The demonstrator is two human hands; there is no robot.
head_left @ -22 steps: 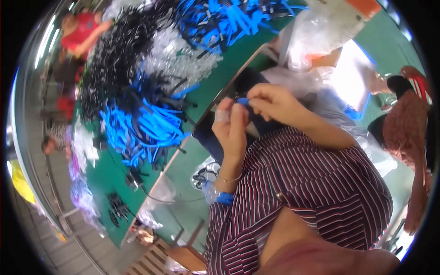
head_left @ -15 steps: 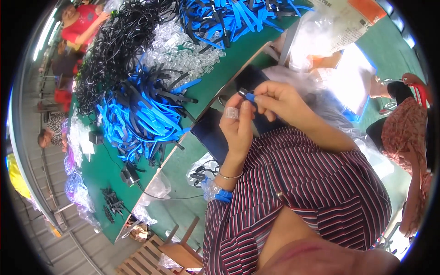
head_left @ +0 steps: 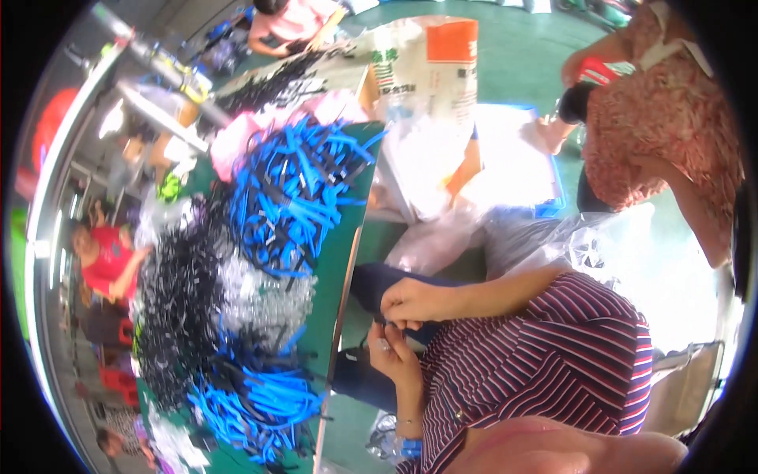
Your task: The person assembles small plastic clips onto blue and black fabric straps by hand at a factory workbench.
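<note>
My left hand (head_left: 395,359) and my right hand (head_left: 412,303) meet in front of my body, beyond the table edge. Both sets of fingers are closed and pinched together. A small clear plastic piece (head_left: 384,344) sits against the fingers of my left hand. Between the fingertips shows the dark end of a small strap (head_left: 381,320); the rest of it is hidden by my right hand. On the table, nearest my hands, lies a pile of blue and black straps (head_left: 264,399). A heap of clear plastic pieces (head_left: 264,300) lies just beyond it.
The green table (head_left: 347,213) also carries a black heap of thin strips (head_left: 181,304) and another blue strap pile (head_left: 296,197). A printed sack (head_left: 426,75) and a blue-rimmed bin (head_left: 553,193) stand at the right. People sit around, one close by in a patterned garment (head_left: 632,134).
The view has turned, so the table and piles now lie further left and lower. My hands stay together; the blue part of the strap, visible before, is now hidden by my fingers.
</note>
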